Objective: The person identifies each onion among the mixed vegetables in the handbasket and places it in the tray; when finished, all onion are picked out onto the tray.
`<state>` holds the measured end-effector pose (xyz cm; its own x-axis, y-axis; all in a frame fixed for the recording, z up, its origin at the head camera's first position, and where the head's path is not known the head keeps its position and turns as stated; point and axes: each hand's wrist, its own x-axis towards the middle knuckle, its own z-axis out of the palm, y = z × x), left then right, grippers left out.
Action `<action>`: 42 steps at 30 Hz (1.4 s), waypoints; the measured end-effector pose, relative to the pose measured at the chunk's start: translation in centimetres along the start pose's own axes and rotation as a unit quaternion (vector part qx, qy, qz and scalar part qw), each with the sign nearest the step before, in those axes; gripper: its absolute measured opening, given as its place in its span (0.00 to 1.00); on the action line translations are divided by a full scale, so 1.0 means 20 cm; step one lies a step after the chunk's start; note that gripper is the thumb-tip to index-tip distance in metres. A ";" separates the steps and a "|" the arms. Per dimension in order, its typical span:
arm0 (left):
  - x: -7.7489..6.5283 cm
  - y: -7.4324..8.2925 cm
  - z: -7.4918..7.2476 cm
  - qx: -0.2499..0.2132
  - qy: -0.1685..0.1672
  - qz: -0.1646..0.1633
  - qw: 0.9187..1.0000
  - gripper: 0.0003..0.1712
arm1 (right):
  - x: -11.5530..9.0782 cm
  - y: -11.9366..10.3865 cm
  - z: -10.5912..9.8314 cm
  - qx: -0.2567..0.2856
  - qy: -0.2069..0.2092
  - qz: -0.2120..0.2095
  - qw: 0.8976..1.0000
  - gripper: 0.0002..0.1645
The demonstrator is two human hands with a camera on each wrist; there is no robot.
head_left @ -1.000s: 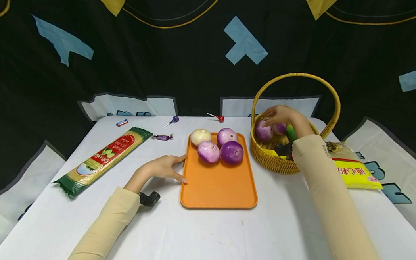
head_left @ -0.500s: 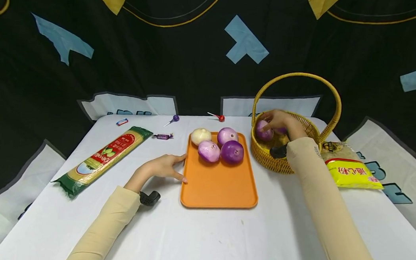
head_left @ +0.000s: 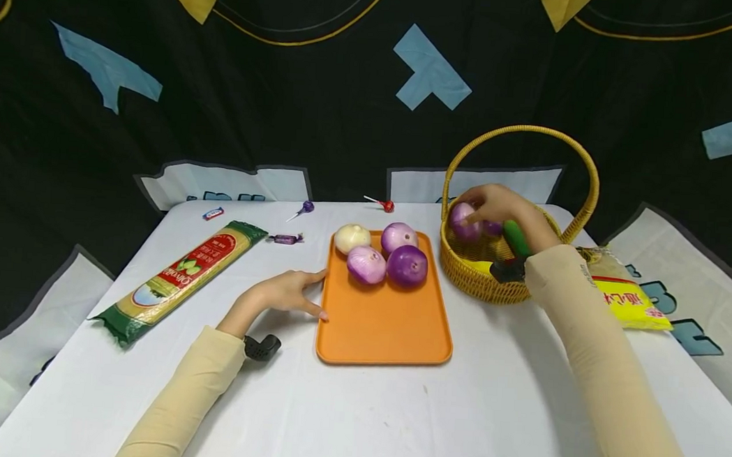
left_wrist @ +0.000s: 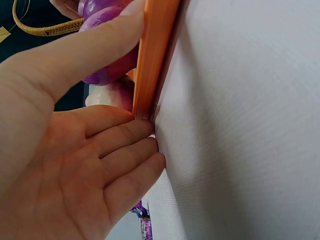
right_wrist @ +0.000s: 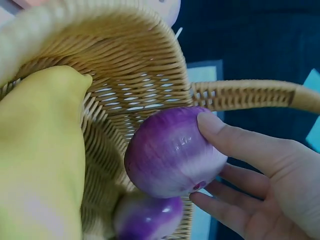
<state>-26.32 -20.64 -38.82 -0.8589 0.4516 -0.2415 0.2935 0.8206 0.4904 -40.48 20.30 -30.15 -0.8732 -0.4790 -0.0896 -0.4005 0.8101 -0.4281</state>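
right hand (head_left: 500, 203) pinches one purple onion (right_wrist: 170, 152) in one basket (head_left: 472, 280) near the far right corner of the surface (head_left: 354, 423), a second onion (right_wrist: 147, 219) just beside it. left hand (head_left: 283, 292), thumb spread from straight fingers, touches the left rim of one orange tray (head_left: 385, 334) with four onions (head_left: 373, 264); two lollipops (head_left: 307, 207) by far edge.

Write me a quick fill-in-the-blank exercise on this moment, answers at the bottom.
1. The right hand holds a purple ____ at the wicker basket.
2. The left hand touches the edge of the ____-coloured tray.
3. The number of round vegetables on the tray is ____.
4. In the head view, the green-ended packet lies to the ____ of the tray.

Missing words: onion; orange; four; left.
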 end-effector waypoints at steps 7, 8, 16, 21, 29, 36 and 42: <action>0.00 0.01 0.00 -0.006 -0.001 -0.001 1.000 0.58 | -0.13 -0.05 -0.03 0.007 0.043 -0.045 0.998 0.29; 0.00 0.01 0.00 -0.008 0.000 -0.002 1.000 0.58 | -0.15 -0.06 -0.03 0.008 0.049 -0.053 0.997 0.29; -0.01 0.01 -0.01 -0.022 0.000 -0.004 1.000 0.58 | -0.32 -0.21 0.03 0.004 0.098 -0.094 0.991 0.31; 0.00 -0.01 -0.01 -0.034 0.001 -0.003 0.999 0.58 | -0.37 -0.34 0.09 0.009 0.109 -0.129 0.986 0.32; 0.00 -0.03 0.02 -0.056 0.010 0.005 0.998 0.57 | -0.36 -0.51 0.29 0.023 0.081 -0.203 0.976 0.32; 0.01 -0.02 0.01 -0.050 0.014 0.014 0.999 0.57 | -0.32 -0.60 0.47 0.043 0.036 -0.241 0.969 0.33; 0.02 -0.01 0.02 -0.049 0.014 0.012 0.999 0.57 | -0.29 -0.64 0.56 0.047 -0.002 -0.252 0.967 0.31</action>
<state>-26.54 -20.62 -39.31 -0.8637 0.4600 -0.2061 0.2733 0.7708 0.5754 -27.13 8.88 -34.29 -0.5727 -0.8061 0.1489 -0.7478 0.4394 -0.4977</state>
